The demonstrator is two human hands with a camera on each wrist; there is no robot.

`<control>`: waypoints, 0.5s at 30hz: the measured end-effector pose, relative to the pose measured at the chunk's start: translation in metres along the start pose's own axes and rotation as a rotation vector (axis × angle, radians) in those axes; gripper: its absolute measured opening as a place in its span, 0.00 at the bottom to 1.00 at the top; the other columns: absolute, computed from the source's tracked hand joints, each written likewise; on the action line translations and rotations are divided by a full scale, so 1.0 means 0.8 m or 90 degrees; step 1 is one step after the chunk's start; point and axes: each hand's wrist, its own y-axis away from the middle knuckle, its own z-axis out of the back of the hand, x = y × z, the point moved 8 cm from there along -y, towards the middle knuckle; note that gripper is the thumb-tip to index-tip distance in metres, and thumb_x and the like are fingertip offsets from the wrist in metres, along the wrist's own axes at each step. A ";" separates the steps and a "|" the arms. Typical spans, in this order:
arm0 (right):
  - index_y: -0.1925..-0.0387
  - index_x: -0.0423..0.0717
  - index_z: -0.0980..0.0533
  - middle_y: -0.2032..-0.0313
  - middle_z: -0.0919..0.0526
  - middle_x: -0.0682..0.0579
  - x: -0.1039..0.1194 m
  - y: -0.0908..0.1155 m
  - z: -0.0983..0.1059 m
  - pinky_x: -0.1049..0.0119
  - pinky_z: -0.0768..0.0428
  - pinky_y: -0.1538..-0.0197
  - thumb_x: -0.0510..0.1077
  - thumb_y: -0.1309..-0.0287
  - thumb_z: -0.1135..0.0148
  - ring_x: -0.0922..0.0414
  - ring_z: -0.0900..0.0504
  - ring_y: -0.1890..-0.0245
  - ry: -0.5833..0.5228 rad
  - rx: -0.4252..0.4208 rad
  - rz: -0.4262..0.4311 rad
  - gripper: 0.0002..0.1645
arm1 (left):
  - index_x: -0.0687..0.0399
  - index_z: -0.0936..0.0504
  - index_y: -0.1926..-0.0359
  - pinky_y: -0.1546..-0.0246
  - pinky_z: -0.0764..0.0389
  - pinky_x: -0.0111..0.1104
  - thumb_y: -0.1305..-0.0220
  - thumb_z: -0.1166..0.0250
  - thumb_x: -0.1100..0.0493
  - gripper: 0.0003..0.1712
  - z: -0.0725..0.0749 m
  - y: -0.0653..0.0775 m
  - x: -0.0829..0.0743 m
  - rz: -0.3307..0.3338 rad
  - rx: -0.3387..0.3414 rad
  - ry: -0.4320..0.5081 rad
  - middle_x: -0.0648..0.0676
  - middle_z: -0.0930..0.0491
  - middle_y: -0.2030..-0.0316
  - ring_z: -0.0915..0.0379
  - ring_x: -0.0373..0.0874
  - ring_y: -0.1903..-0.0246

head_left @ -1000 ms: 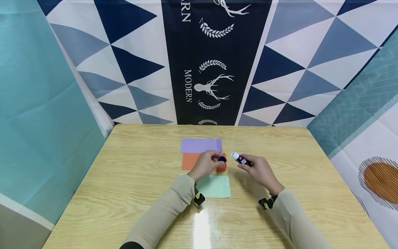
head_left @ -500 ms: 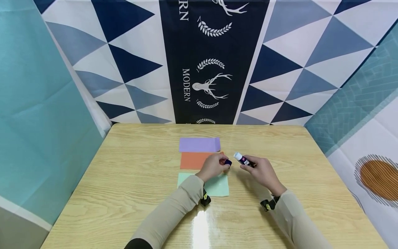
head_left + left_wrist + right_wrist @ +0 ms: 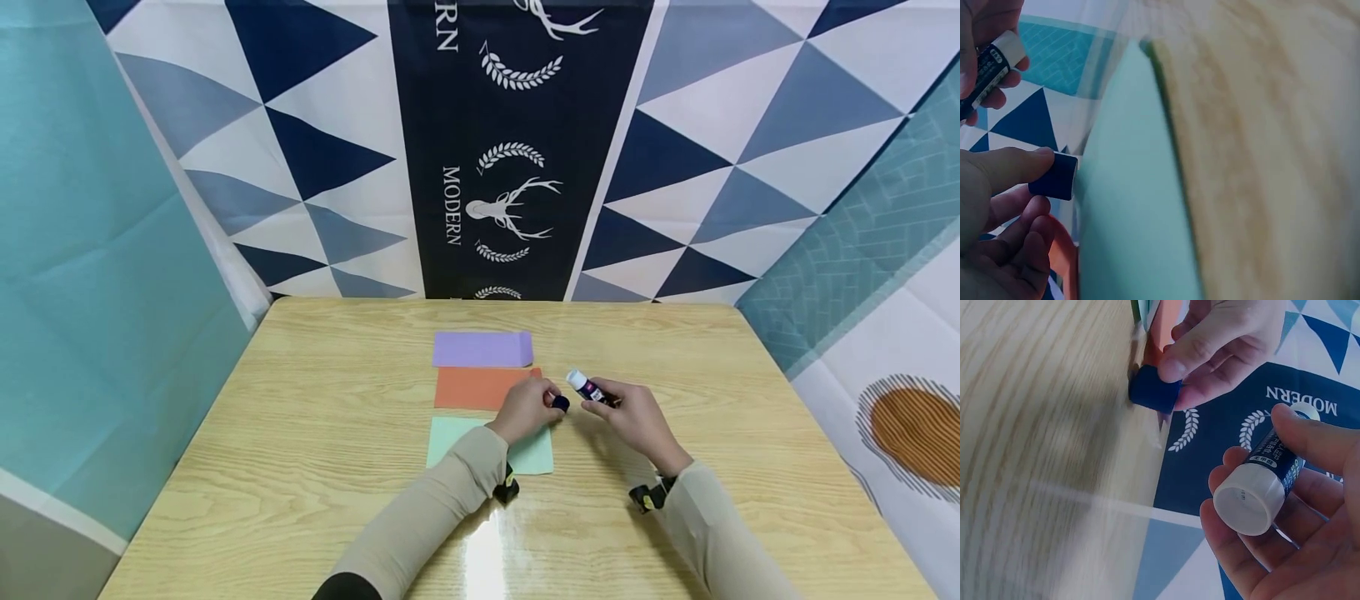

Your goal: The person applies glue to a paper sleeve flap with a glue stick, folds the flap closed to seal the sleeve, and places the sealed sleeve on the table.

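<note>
Between thumb and fingers my left hand (image 3: 523,408) pinches a dark blue glue stick cap (image 3: 560,403), close over the table just right of the orange envelope (image 3: 472,388). The cap shows plainly in the left wrist view, where its blue side (image 3: 1054,176) faces the camera. My right hand (image 3: 633,417) grips an uncapped glue stick (image 3: 1272,456) with a dark printed label and white ends, tilted above the table to the right of the cap. My left hand and forearm partly cover the mint green envelope (image 3: 534,457).
A purple envelope (image 3: 482,349) lies behind the orange one, its flap on the right. All sit on a light wooden table (image 3: 330,400). Patterned cloth (image 3: 330,150) hangs beyond the far edge, and a teal sheet (image 3: 112,250) on the left.
My left hand has moved right and slightly towards me with the cap, off the orange envelope's right end. My right hand has shifted only slightly, still holding the glue stick.
</note>
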 end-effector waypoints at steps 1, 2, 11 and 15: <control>0.47 0.34 0.22 0.57 0.14 0.35 0.000 0.000 -0.001 0.64 0.22 0.67 0.42 0.44 0.31 0.51 0.18 0.67 -0.002 0.001 0.001 0.25 | 0.53 0.16 0.57 0.69 0.32 0.23 0.46 0.25 0.56 0.15 -0.001 0.000 0.000 0.000 0.002 0.003 0.44 0.24 0.73 0.34 0.32 0.73; 0.47 0.33 0.21 0.58 0.14 0.35 0.000 0.000 -0.001 0.65 0.22 0.67 0.42 0.44 0.31 0.52 0.18 0.67 -0.004 0.001 0.003 0.25 | 0.53 0.16 0.57 0.69 0.32 0.23 0.46 0.25 0.56 0.15 -0.002 0.000 0.000 -0.001 0.004 0.006 0.44 0.24 0.73 0.34 0.32 0.73; 0.46 0.35 0.22 0.57 0.14 0.35 -0.001 0.000 -0.003 0.65 0.22 0.67 0.42 0.43 0.32 0.52 0.18 0.67 -0.012 0.014 -0.011 0.25 | 0.56 0.16 0.53 0.66 0.27 0.21 0.42 0.29 0.57 0.16 0.005 0.005 0.004 -0.007 0.017 0.055 0.48 0.19 0.67 0.27 0.33 0.68; 0.45 0.35 0.22 0.57 0.14 0.36 0.000 0.000 -0.004 0.67 0.23 0.68 0.42 0.43 0.32 0.53 0.19 0.67 -0.017 0.016 -0.018 0.25 | 0.57 0.16 0.54 0.68 0.28 0.21 0.41 0.30 0.60 0.14 0.012 0.007 0.006 -0.006 0.012 0.092 0.48 0.20 0.69 0.28 0.32 0.71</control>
